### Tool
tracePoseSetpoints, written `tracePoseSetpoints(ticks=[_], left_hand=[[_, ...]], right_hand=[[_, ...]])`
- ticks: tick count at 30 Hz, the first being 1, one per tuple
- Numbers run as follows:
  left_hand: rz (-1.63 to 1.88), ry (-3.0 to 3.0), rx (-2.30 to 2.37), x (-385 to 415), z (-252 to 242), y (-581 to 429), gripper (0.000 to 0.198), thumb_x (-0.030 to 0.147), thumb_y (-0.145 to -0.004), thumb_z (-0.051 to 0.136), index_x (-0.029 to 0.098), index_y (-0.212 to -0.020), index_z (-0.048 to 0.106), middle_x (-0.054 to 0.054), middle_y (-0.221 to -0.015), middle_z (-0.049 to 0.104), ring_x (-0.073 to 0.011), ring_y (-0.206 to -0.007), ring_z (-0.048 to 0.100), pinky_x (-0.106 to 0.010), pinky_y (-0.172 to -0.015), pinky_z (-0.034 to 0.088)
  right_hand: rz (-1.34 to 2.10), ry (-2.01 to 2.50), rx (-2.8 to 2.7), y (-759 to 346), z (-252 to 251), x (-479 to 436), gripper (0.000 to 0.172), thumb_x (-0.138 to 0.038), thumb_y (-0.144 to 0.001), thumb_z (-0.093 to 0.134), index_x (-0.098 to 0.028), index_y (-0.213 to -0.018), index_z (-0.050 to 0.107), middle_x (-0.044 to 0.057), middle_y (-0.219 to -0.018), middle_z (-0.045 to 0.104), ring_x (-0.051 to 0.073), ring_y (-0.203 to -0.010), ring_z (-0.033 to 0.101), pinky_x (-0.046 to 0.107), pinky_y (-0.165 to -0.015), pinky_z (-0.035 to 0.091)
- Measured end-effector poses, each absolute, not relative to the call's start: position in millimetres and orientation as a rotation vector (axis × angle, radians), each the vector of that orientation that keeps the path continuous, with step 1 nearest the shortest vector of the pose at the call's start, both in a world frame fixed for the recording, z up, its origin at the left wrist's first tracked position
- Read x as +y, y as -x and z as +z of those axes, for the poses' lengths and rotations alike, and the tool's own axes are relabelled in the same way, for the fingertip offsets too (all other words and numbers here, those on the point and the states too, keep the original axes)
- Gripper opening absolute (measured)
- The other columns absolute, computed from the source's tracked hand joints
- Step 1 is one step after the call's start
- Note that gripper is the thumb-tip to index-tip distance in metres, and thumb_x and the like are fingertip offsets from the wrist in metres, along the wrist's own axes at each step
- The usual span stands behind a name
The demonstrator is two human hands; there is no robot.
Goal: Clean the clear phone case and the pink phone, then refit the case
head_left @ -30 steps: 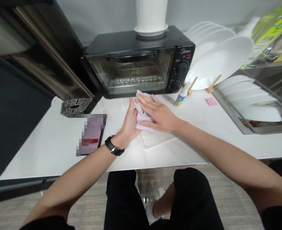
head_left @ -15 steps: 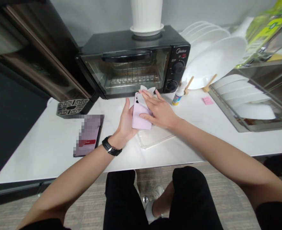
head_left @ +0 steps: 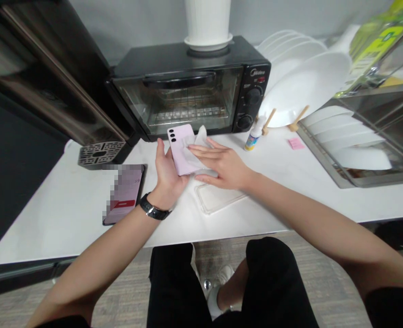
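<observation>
A lilac phone (head_left: 177,155) lies back side up in my left hand (head_left: 167,175), its camera lenses at the upper left corner. The left thumb stands up beside the phone's edge; the fingers underneath are hidden. My right hand (head_left: 226,166) presses a thin white wipe (head_left: 201,136) against the phone's back, with its fingers stretched over it. On the counter below them rests a clear phone case (head_left: 206,207). A small white spray bottle (head_left: 254,135) with a blue and yellow label stands to the right of the hands.
Behind the hands is a black toaster oven (head_left: 188,109) with a white pot (head_left: 208,23) on top. White plates (head_left: 307,91) stand in a wooden rack, near a sink (head_left: 345,180). Another phone (head_left: 129,193) lies left on the counter; a pink note pad (head_left: 296,143) lies right.
My left hand and the phone have shifted left and the phone has tilted, showing more of its back and lenses. The right hand's fingers now lie farther down on the phone's right side.
</observation>
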State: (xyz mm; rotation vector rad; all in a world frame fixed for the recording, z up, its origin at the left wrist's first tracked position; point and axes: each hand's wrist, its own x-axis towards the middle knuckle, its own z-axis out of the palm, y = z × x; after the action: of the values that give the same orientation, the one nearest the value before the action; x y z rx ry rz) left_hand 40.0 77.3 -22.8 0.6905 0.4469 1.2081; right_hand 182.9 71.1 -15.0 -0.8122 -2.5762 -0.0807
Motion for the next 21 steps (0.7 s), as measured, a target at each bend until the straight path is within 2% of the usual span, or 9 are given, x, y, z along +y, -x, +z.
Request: tracePoseSetpoints(ticks=[4, 7, 10, 14, 17, 21], left_hand=[[1.048, -0.708, 0.452, 71.5, -23.1, -46.1, 0.042, 0.044, -0.074, 0.028, 0.017, -0.101, 0.044, -0.003, -0.096, 0.052, -0.0181, -0.089, 0.047, -0.031, -0.08, 0.035], [0.965, -0.678, 0.469, 67.9, -25.4, -51.3, 0.04, 0.044, -0.073, 0.029, 0.018, -0.098, 0.047, -0.003, -0.091, 0.055, -0.0178, -0.086, 0.048, -0.029, -0.079, 0.035], [0.988, -0.656, 0.451, 69.2, -25.6, -52.4, 0.045, 0.047, -0.072, 0.027, 0.017, -0.099, 0.046, -0.005, -0.093, 0.054, -0.0185, -0.086, 0.048, -0.032, -0.08, 0.034], [1.06, -0.642, 0.398, 74.1, -22.6, -47.2, 0.057, 0.054, -0.069, 0.024, 0.011, -0.103, 0.042, -0.009, -0.098, 0.051, -0.0209, -0.088, 0.047, -0.036, -0.08, 0.033], [1.181, -0.651, 0.383, 76.2, -19.8, -42.0, 0.053, 0.05, -0.071, 0.026, 0.012, -0.106, 0.038, -0.009, -0.1, 0.049, -0.0195, -0.088, 0.047, -0.035, -0.08, 0.033], [1.128, -0.635, 0.478, 73.1, -16.8, -42.9, 0.048, 0.047, -0.071, 0.03, 0.013, -0.102, 0.042, -0.008, -0.096, 0.051, -0.0195, -0.086, 0.048, -0.034, -0.078, 0.035]], right_hand=[[-0.148, 1.031, -2.423, -187.3, -19.2, 82.1, 0.066, -0.05, -0.069, 0.029, -0.005, -0.117, 0.019, 0.011, -0.122, 0.02, 0.016, -0.113, 0.009, 0.039, -0.094, 0.002], [-0.126, 1.032, -2.413, -185.4, -20.6, 81.4, 0.069, -0.052, -0.068, 0.029, -0.007, -0.119, 0.012, 0.009, -0.124, 0.014, 0.016, -0.113, 0.007, 0.04, -0.093, 0.003], [-0.103, 0.895, -2.515, -180.0, -19.0, 73.2, 0.067, -0.053, -0.066, 0.03, -0.015, -0.119, 0.014, 0.002, -0.123, 0.017, 0.012, -0.113, 0.009, 0.032, -0.095, 0.005], [-0.072, 0.705, -2.638, -175.9, -15.3, 63.0, 0.062, -0.053, -0.068, 0.027, -0.017, -0.117, 0.02, 0.0, -0.12, 0.025, 0.008, -0.112, 0.014, 0.025, -0.096, 0.006], [-0.085, 0.747, -2.613, -179.3, -14.5, 65.7, 0.051, -0.045, -0.073, 0.023, -0.018, -0.116, 0.023, -0.002, -0.118, 0.031, 0.006, -0.111, 0.017, 0.025, -0.096, 0.005], [-0.124, 0.985, -2.438, -187.0, -17.0, 79.1, 0.058, -0.046, -0.073, 0.026, -0.007, -0.115, 0.023, 0.008, -0.121, 0.024, 0.015, -0.112, 0.013, 0.037, -0.095, 0.004]])
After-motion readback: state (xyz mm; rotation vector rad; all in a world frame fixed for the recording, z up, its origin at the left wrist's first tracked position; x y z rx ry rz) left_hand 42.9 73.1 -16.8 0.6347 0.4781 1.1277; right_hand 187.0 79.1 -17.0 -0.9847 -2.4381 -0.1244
